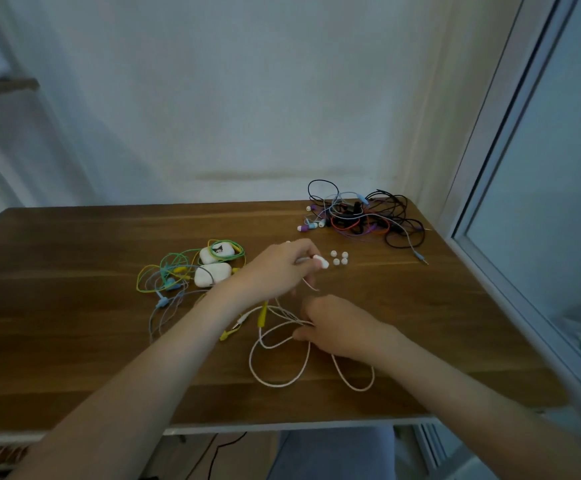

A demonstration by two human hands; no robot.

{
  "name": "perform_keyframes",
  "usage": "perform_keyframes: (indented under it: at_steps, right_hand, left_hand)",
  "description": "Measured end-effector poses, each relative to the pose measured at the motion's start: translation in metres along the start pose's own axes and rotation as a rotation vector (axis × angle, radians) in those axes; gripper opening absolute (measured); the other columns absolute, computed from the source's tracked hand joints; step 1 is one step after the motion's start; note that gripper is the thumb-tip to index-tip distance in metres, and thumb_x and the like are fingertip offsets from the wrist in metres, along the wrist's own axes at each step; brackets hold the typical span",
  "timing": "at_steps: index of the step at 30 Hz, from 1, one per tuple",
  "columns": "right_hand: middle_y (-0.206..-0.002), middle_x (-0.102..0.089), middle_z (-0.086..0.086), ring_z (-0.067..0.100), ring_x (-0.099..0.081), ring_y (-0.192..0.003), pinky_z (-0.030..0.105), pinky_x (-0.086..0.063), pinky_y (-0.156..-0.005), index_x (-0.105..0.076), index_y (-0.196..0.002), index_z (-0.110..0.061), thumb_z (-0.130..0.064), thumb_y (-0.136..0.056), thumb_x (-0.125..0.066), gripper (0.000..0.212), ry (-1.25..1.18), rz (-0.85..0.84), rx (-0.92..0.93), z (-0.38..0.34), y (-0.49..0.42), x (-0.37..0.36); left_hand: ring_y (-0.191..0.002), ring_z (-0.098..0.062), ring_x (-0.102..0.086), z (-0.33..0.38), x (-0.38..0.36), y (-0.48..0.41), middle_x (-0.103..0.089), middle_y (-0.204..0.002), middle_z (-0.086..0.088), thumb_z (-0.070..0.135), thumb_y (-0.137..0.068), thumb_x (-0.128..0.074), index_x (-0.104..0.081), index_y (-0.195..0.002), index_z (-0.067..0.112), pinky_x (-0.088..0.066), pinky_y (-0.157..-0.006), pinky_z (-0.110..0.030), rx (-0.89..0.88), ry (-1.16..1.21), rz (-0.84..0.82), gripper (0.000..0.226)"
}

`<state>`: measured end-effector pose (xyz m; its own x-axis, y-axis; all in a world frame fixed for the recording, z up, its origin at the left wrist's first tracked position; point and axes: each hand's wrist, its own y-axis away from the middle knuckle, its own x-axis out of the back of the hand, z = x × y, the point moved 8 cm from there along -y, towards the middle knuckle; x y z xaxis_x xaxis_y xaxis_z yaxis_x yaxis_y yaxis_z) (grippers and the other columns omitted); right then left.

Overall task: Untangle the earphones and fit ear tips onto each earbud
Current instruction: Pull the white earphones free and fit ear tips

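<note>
I am working near the middle of the table (74, 341). Its far edge is meeting the wall and its right edge is running beside a window frame (496, 188). Bare wood is lying open along the near edge on the left, and between my hands and the right edge.

My left grip (282, 266) is reaching in from the near left with the back of the hand up, and its fingertips are clamping the white earbud (321, 262). The earbud is pointing right, its long axis roughly parallel with the far edge, just beside four loose ear tips (339, 257).

My right grip (339, 329) is sitting nearer to me, knuckles up, fingers curling round the white cable (275, 383) where its strands are gathering. From there the cable is trailing in two loops toward the near edge.

A yellow lead (263, 313) is crossing between my hands. A green and yellow tangle (164, 271) with two white cases (211, 273) is lying left of centre, and a dark tangle (386, 216) is filling the far right corner.
</note>
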<state>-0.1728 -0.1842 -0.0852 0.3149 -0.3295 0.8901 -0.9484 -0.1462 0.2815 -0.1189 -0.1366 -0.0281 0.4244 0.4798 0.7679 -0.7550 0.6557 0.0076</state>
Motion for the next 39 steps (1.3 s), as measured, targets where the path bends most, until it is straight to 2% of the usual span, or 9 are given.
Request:
perform_keyframes:
  at_steps: [5,8,10,14,19,26,31,34,39]
  right_hand:
    - [-0.097,-0.058,0.002,0.016,-0.059,-0.085,0.025,-0.048,-0.066,-0.058,-0.108,-0.013,-0.018,-0.097,-0.048,0.015,0.091,-0.058,-0.004,0.006,0.001,0.004]
    - [-0.101,-0.056,0.002,0.015,-0.057,-0.087,0.025,-0.048,-0.068,-0.055,-0.105,-0.014,-0.019,-0.095,-0.051,0.013,0.036,0.026,-0.027,0.018,0.002,0.012]
    - [-0.099,-0.052,-0.002,0.010,-0.052,-0.083,0.024,-0.045,-0.067,-0.050,-0.100,-0.017,-0.020,-0.094,-0.052,0.007,-0.033,0.120,-0.021,0.027,0.001,0.023]
    - [-0.091,-0.061,0.000,0.010,-0.065,-0.074,0.023,-0.053,-0.064,-0.047,-0.094,-0.021,-0.017,-0.096,-0.050,0.005,-0.301,0.133,0.003,0.044,0.003,0.045]
    - [-0.078,-0.067,0.005,0.014,-0.065,-0.061,0.021,-0.053,-0.055,-0.054,-0.105,-0.012,-0.009,-0.096,-0.050,0.010,-0.639,0.091,0.114,0.056,0.017,0.083]
    - [-0.072,-0.065,0.007,0.009,-0.043,-0.046,0.018,-0.028,-0.039,-0.058,-0.108,-0.005,-0.002,-0.089,-0.055,0.019,-0.988,0.263,0.210,0.097,0.018,0.158]
    - [-0.072,-0.064,0.008,0.008,-0.046,-0.046,0.015,-0.037,-0.037,-0.060,-0.102,-0.008,-0.008,-0.080,-0.058,0.021,-1.286,0.389,0.252,0.136,0.000,0.205]
    - [-0.072,-0.065,0.006,0.009,-0.051,-0.051,0.018,-0.042,-0.046,-0.061,-0.102,-0.007,-0.002,-0.091,-0.054,0.013,-1.223,0.514,0.144,0.167,-0.025,0.218]
    - [-0.084,-0.064,0.006,0.009,-0.057,-0.061,0.013,-0.046,-0.048,-0.060,-0.108,-0.005,-0.007,-0.092,-0.058,0.016,-0.744,0.588,-0.173,0.214,-0.072,0.198]
  left_hand:
    - [-0.052,-0.015,-0.059,-0.007,0.008,0.000,-0.067,-0.080,0.008,0.028,-0.102,-0.043,-0.052,-0.095,0.026,-0.044,-0.047,-0.021,0.026,0.131,0.070,0.012]
    - [-0.055,-0.019,-0.060,-0.012,0.011,0.000,-0.066,-0.081,0.007,0.029,-0.102,-0.043,-0.052,-0.096,0.024,-0.046,-0.048,-0.024,0.057,0.111,0.077,0.012]
    - [-0.047,-0.011,-0.057,-0.014,0.011,-0.002,-0.065,-0.084,0.007,0.029,-0.102,-0.042,-0.051,-0.097,0.024,-0.044,-0.044,-0.020,0.074,0.091,0.078,0.012]
    - [-0.047,-0.005,-0.055,-0.016,0.000,-0.006,-0.064,-0.083,0.004,0.030,-0.102,-0.043,-0.052,-0.100,0.022,-0.044,-0.043,-0.017,0.138,0.085,-0.006,0.012]
    - [-0.056,-0.013,-0.057,-0.001,-0.017,-0.010,-0.067,-0.081,-0.002,0.025,-0.101,-0.047,-0.057,-0.098,0.016,-0.043,-0.046,-0.022,0.143,0.384,-0.206,0.014]
    - [-0.051,-0.009,-0.055,0.043,0.012,-0.061,-0.066,-0.074,0.001,0.022,-0.100,-0.048,-0.059,-0.093,0.014,-0.042,-0.045,-0.020,0.055,0.607,-0.122,0.015]
    - [-0.045,-0.007,-0.050,0.066,0.038,-0.108,-0.064,-0.066,0.002,0.021,-0.100,-0.048,-0.059,-0.094,0.009,-0.039,-0.040,-0.018,0.052,0.788,-0.044,0.017]
    - [-0.045,-0.008,-0.054,0.058,0.042,-0.140,-0.064,-0.073,-0.003,0.021,-0.099,-0.051,-0.058,-0.094,0.008,-0.043,-0.042,-0.018,0.096,0.752,-0.008,0.016]
    - [-0.059,-0.012,-0.059,0.018,0.028,-0.188,-0.063,-0.082,-0.008,0.020,-0.100,-0.049,-0.052,-0.094,0.006,-0.050,-0.055,-0.022,0.149,0.461,0.063,0.015]
